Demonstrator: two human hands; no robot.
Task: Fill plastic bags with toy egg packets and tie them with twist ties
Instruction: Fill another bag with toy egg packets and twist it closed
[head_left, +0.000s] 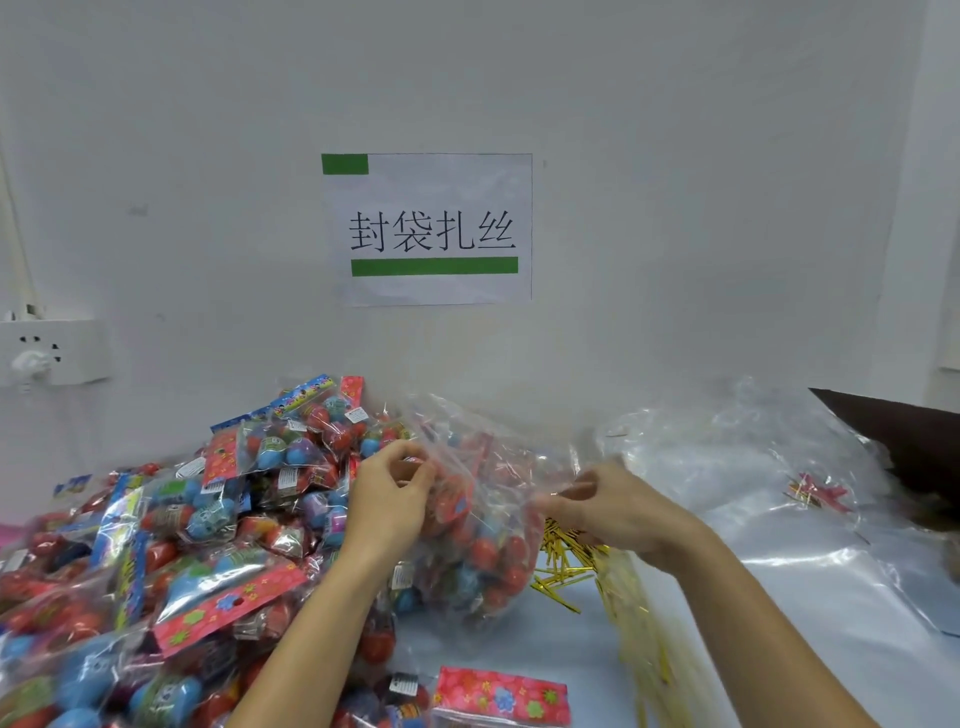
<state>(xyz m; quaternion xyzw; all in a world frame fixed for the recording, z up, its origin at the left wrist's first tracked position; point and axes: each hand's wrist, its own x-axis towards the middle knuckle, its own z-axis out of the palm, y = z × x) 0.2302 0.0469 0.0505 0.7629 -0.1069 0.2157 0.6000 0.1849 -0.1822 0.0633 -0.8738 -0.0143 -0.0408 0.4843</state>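
A clear plastic bag (483, 525) sits in the middle of the bench (779, 623), at about 6 o'clock from the paper sign (431, 228) on the wall. It is stuffed with toy egg packets, mostly red with some blue. Both hands are at its top edge. The left hand (389, 499) pinches the thin plastic at the bag's 10 o'clock side, fingers curled on it. The right hand (608, 504) pinches the plastic at the bag's 2 o'clock side in the same way.

The bag looks soft and floppy. It will sag and slide if held low down, and the smooth plastic may slip. It looks full, so it may be a bit heavy, though the eggs are likely hollow and light. The eggs inside are hard and round, so they can roll and spill out of an open top. The best place to hold is the loose empty plastic above the eggs, bunched into a neck.

A heap of gold twist ties (566, 561) lies just beside the bag, at its 4 o'clock. These look thin and bendy. A big pile of egg packets (156, 545) lies at the bag's 9 o'clock, touching it. Spare clear bags (727, 457) lie at its 2 o'clock.
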